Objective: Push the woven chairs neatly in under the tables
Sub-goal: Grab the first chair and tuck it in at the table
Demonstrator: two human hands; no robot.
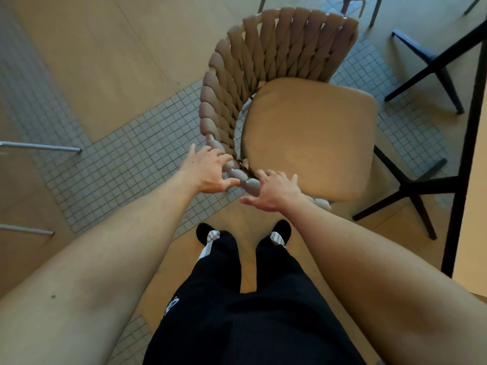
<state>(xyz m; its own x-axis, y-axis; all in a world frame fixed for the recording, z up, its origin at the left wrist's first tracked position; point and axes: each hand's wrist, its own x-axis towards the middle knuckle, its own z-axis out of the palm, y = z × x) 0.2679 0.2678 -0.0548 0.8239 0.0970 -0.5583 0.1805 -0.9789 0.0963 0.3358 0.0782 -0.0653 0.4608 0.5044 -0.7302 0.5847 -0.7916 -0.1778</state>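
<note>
A woven chair [237,83] with a curved tan rope backrest and a tan seat cushion [311,138] stands just in front of my feet, turned so its seat faces the table [474,106] on the right. My left hand [208,171] grips the near end of the backrest rim, fingers over the top and thumb underneath. Just to the right, my right hand [276,192] rests on the same rim with fingers spread toward the cushion and thumb splayed out. The chair's legs are hidden under it.
The table's black cross base [411,191] sits on the floor beside the seat. A second black base [432,61] lies farther back right. Metal chair legs [39,147] jut in from the left edge. Another chair's legs [369,9] show at the top. The floor mixes wood and small tiles.
</note>
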